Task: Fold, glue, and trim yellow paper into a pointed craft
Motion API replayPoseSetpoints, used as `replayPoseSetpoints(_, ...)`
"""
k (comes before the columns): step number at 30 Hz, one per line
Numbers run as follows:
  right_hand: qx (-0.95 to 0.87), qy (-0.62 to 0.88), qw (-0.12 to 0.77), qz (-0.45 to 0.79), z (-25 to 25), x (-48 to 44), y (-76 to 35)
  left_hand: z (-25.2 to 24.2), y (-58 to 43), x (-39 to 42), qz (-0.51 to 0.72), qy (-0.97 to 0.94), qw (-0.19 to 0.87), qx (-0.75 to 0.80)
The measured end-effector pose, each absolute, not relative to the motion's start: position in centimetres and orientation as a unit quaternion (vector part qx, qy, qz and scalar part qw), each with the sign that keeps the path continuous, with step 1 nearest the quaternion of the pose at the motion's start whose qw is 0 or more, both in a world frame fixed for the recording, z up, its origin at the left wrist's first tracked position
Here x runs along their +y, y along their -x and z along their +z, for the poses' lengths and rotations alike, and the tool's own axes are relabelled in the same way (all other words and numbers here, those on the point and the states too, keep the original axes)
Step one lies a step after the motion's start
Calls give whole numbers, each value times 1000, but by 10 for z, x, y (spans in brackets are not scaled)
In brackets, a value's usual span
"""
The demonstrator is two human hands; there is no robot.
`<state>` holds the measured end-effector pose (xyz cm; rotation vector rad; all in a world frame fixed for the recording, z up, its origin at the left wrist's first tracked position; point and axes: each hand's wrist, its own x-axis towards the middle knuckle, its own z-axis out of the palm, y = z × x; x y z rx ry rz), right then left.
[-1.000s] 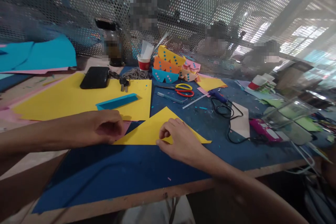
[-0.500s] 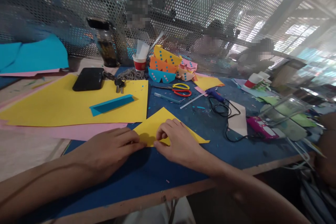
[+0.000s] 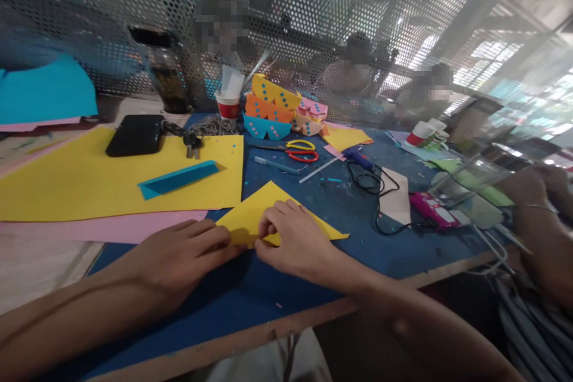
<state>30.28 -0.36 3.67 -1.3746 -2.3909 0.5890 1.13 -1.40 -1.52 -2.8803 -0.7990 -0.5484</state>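
Observation:
A yellow sheet of paper [image 3: 271, 198] lies folded into a triangle on the blue tabletop, its peak pointing away from me. My left hand [image 3: 190, 256] has its fingers together on the paper's near left edge. Curled at the middle of that same edge, my right hand [image 3: 290, 245] pinches the paper between thumb and forefinger. Both hands hide parts of the sheet. Beyond them, a folded blue paper strip [image 3: 178, 179] rests on a large yellow sheet [image 3: 89, 185].
Scissors [image 3: 302, 151], a cutter pen [image 3: 277, 166] and a glue gun [image 3: 359, 158] with a black cord lie beyond my hands. Farther back stand decorated paper pieces [image 3: 268, 110], a paper cup [image 3: 227, 104] and a bottle [image 3: 168, 80]. A co-worker's arm [image 3: 539, 221] is at right.
My view has turned slightly right, so the table things appear shifted left. Both hands stay on the yellow paper's near edge. A co-worker's hands and forearm now show at the right.

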Motion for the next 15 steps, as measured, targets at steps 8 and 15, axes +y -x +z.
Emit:
replayPoseSetpoints(8, -840, 472, 146, 224, 43, -6, -309, -9, -12, -15, -149, 951, 37, -270)
replayPoseSetpoints(15, -843, 454, 164, 235, 44, -4, -319, -14, -11, -9, -174, 951, 22, -255)
